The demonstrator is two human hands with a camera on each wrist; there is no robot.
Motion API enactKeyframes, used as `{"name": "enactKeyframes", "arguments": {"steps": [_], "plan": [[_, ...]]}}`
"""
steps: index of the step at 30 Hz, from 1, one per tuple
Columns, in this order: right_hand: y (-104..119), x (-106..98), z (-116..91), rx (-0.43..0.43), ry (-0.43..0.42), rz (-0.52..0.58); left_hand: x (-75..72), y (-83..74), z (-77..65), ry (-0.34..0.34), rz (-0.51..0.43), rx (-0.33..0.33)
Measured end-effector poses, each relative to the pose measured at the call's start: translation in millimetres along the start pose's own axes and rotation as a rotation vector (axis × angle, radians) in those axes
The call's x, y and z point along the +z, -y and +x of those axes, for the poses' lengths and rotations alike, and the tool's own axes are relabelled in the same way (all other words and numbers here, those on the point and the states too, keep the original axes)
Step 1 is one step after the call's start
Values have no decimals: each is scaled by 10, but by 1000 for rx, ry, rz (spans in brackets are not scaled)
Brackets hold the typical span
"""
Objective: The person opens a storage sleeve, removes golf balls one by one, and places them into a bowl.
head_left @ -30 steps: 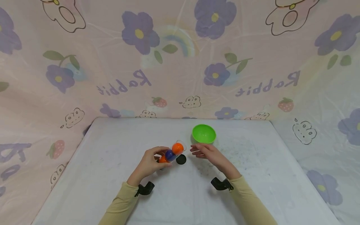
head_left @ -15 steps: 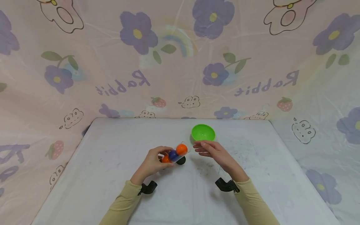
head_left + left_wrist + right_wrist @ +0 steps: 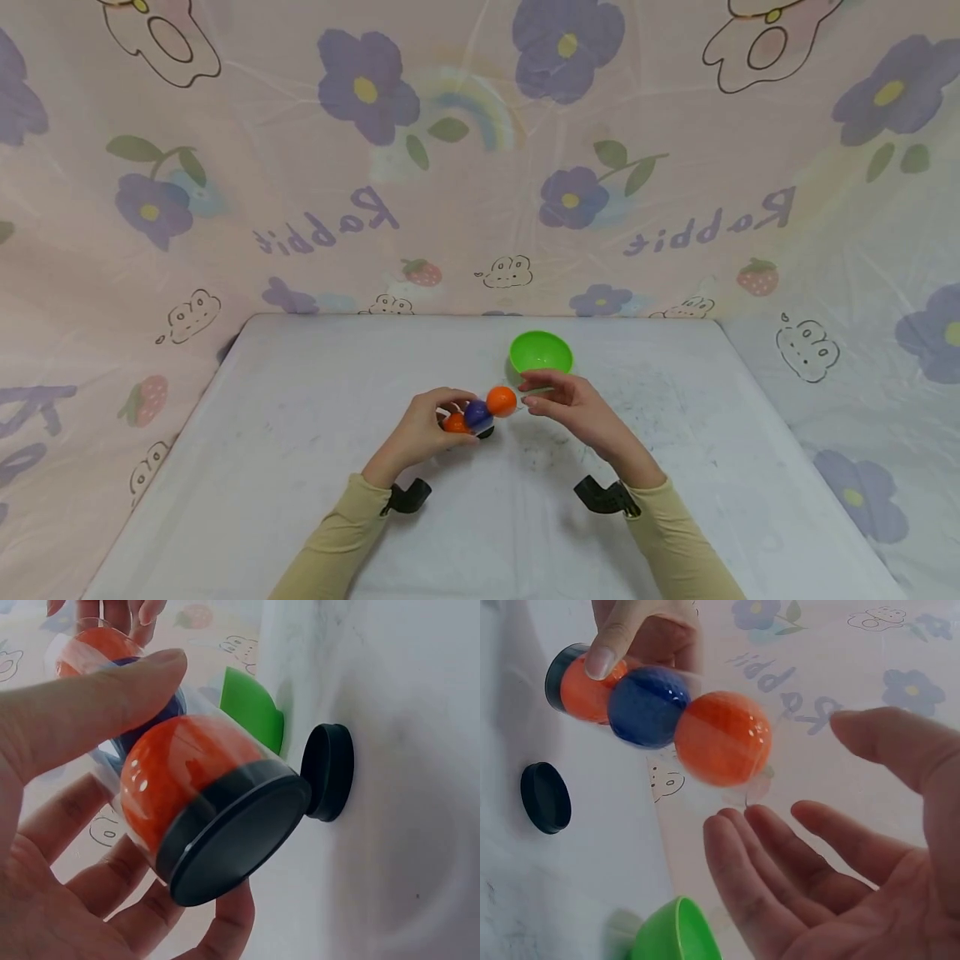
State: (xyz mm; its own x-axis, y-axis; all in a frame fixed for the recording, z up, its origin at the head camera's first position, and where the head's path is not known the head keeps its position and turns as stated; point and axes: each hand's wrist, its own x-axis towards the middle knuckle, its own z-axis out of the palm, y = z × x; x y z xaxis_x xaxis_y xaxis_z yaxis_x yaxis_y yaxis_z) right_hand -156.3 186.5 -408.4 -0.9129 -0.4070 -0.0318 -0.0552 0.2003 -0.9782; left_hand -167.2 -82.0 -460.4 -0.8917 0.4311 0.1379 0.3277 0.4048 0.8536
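My left hand (image 3: 422, 432) grips a clear tube with a black base (image 3: 240, 832), tilted with its mouth toward the right. Lined up inside are an orange ball (image 3: 589, 688) by the base, a dark blue ball (image 3: 649, 707) in the middle and another orange ball (image 3: 724, 739) near the mouth. Close to that mouth is my right hand (image 3: 576, 408), its fingers extended and slightly bent, thumb apart, holding nothing. On the table below the tube lies a round black lid (image 3: 546, 797), mostly covered in the head view.
A green bowl (image 3: 542, 350) stands behind my right hand. The white-covered table (image 3: 315, 358) ends at a printed curtain (image 3: 465, 192) at the back and sides. Both wrists carry black camera mounts (image 3: 408, 497).
My left hand has carried the tube to the right, toward my right hand, and the tube lies flatter. My right hand first drew back slightly, and its thumb has spread from the fingers.
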Motion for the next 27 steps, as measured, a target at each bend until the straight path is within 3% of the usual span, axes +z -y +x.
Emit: {"name": "enactKeyframes", "arguments": {"steps": [14,27], "plan": [[-99,37,14,20,-76,-10,38,-30,65,-14,11,44],[-169,49,20,30,-52,50,4,-35,73,-31,32,71]]}}
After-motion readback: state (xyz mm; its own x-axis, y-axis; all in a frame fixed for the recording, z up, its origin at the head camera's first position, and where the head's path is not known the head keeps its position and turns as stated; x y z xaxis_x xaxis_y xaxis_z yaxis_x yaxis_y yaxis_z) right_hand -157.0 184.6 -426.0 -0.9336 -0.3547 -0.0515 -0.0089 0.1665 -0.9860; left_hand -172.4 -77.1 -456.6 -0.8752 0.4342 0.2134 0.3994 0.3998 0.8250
